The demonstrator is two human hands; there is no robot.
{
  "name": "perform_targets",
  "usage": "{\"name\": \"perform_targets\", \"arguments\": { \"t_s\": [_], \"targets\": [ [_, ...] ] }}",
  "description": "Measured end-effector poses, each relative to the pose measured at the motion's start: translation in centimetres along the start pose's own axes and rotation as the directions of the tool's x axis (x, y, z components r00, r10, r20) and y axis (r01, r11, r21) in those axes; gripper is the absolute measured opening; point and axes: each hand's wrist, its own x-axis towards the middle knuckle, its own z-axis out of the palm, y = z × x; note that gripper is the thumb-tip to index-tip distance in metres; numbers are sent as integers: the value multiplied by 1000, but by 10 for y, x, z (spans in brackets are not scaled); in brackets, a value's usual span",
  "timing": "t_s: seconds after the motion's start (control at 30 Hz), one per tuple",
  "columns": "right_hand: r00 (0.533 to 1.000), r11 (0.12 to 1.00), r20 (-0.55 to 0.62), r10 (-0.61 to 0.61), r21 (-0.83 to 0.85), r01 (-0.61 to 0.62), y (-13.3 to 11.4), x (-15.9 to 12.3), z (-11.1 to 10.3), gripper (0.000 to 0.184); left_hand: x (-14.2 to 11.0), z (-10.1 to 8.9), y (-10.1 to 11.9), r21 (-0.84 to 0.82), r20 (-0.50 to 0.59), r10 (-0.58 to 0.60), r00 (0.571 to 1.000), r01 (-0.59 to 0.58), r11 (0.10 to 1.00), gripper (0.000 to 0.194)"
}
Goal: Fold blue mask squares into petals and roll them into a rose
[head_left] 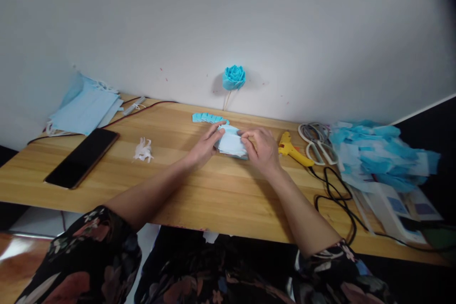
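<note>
A folded light-blue piece of mask fabric (232,143) lies on the wooden table (199,190), held between both hands. My left hand (207,145) pinches its left edge with fingers closed on it. My right hand (261,147) grips its right side, fingers curled over the fabric. Just behind the hands lies a row of small blue cut squares (208,118). A finished blue fabric rose (234,77) on a thin stick leans against the wall behind them.
A yellow glue gun (294,148) with a black cord (337,197), scissors (316,140) and a heap of blue scraps (377,152) lie right. A phone (82,156), white strings (143,150) and blue masks (83,107) lie left. A box (395,211) sits at the right edge.
</note>
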Motion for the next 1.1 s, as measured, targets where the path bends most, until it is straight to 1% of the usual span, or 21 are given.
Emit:
{"name": "perform_targets", "arguments": {
  "t_s": [0.1,0.27,0.4,0.57,0.67,0.77,0.9,0.97,1.1],
  "targets": [
    [999,999,-3,-34,-6,34,1,-1,1,10,1,2,2,-81,10,-22,1000,23,996,52],
    [994,994,-23,-105,-24,105,-1,0,0,10,2,1,1,-67,10,-22,1000,23,998,45],
    [995,995,-3,-95,-29,95,-4,1,0,14,1,-1,0,-34,7,-7,1000,7,999,42],
    [996,997,-17,-82,-3,82,-3,0,2,15,-1,0,2,-3,1,-2,1000,2,1000,46],
    [996,996,-3,-87,-8,87,-3,1,2,16,0,0,1,-22,-1,-1,1000,1,1000,46],
    [992,992,-7,-125,-17,125,-3,1,1,16,2,1,2,-57,2,-14,1000,14,998,46],
    [990,989,8,-141,-42,141,-3,2,0,16,4,5,5,-113,-7,-62,998,61,992,40],
    [988,987,17,-154,-52,155,-4,2,0,16,3,6,7,-111,7,-77,997,77,991,41],
    [977,975,59,-206,-73,211,-7,3,0,15,-1,3,9,-71,29,-88,996,90,993,51]
  ]
}}
